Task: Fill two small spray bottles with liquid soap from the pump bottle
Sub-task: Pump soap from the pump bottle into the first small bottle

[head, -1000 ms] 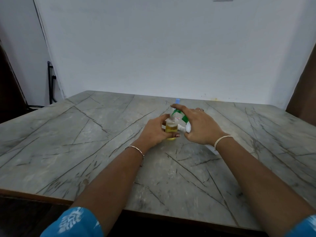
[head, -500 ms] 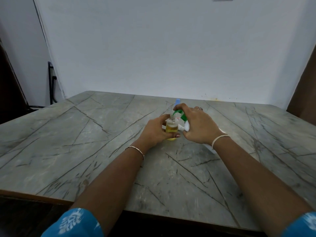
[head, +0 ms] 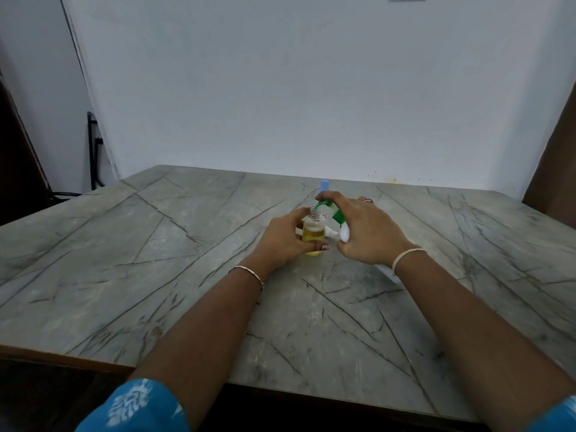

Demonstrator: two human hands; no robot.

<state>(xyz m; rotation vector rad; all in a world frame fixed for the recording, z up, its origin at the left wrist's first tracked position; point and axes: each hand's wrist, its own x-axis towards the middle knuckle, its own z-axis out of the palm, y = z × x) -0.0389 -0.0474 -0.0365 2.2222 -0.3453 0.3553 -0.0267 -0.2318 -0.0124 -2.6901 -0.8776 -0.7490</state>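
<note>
A small clear spray bottle (head: 313, 232), uncapped and part full of yellow soap, stands on the table. My left hand (head: 285, 240) grips it round its side. The white pump bottle (head: 344, 234) with a green pump head (head: 330, 210) is tilted, its nozzle over the small bottle's open neck. My right hand (head: 364, 233) holds the pump bottle with the index finger on top of the pump head. A white spray cap (head: 331, 233) lies between the hands. A second bottle's blue cap (head: 324, 184) shows behind the hands; its body is hidden.
The grey marble-pattern table (head: 156, 260) reaches to a white wall at the back. Its front edge runs near my elbows. A dark stand and cables (head: 93, 151) are off the table at the far left.
My right index finger has risen a little with the green pump head. The soap level in the small bottle looks about the same. My left hand has not moved.
</note>
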